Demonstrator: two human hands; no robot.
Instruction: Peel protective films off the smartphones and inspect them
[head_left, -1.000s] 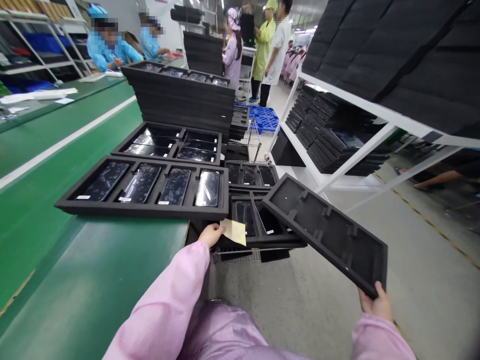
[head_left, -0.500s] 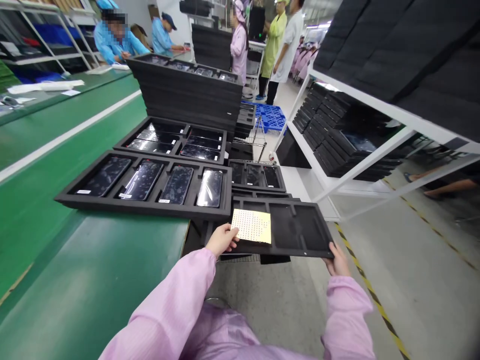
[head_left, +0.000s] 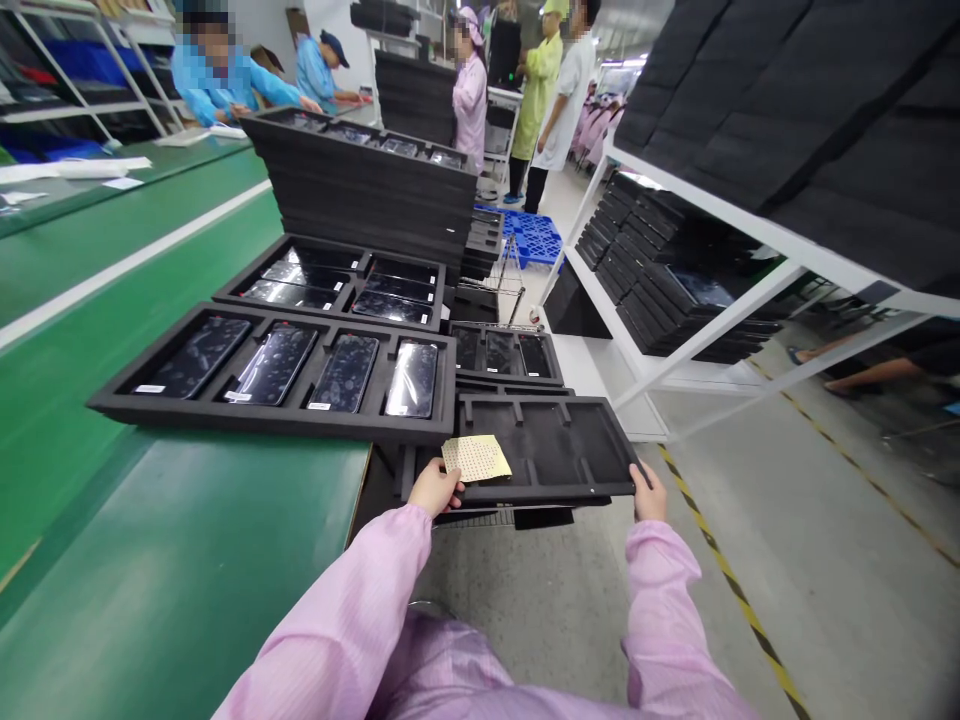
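Observation:
My left hand (head_left: pixel 437 487) pinches a pale yellow sheet of small labels (head_left: pixel 480 458) at its lower left corner, beside the left end of a black foam tray (head_left: pixel 570 490). Whether those fingers also grip the tray is hidden. My right hand (head_left: pixel 648 492) is closed on the tray's right front corner, thumb on top. This tray has bare compartments and sits over other trays on a wire cart. To the left, another foam tray (head_left: pixel 285 425) holds several dark phone screens (head_left: pixel 341 372) with small white labels, on the green table.
Behind stand a second tray of screens (head_left: pixel 300 278) and a tall stack of foam trays (head_left: pixel 367 200). A white rack (head_left: pixel 709 345) with more stacked trays is on the right. The green table (head_left: pixel 225 540) fills the left. Several people work farther back.
The bare tray has come down and leftward, lying flatter over the trays below, with both hands along. The label sheet has tilted flatter. The whole view has shifted slightly.

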